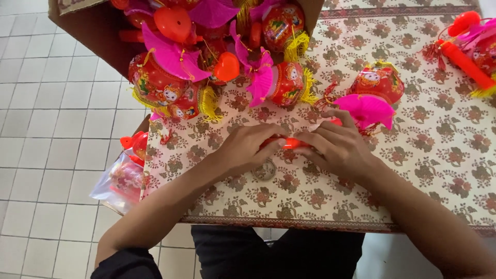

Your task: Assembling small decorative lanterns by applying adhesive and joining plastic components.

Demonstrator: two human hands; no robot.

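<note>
both hands, left hand [248, 147] and right hand [338, 147], meet mid-counter [439, 155], each grip closed on a red plastic stick [290, 143]; a red lantern [374, 85] lies just beyond, far right.

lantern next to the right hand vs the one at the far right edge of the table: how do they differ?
The near lantern lies whole in view, close beside the right hand; the edge lantern is cut off by the frame, far from both hands. The near lantern's pink fan faces the person; the edge lantern shows a long red handle. Both are red with pink trim and yellow fringe, on the floral tablecloth.
</note>
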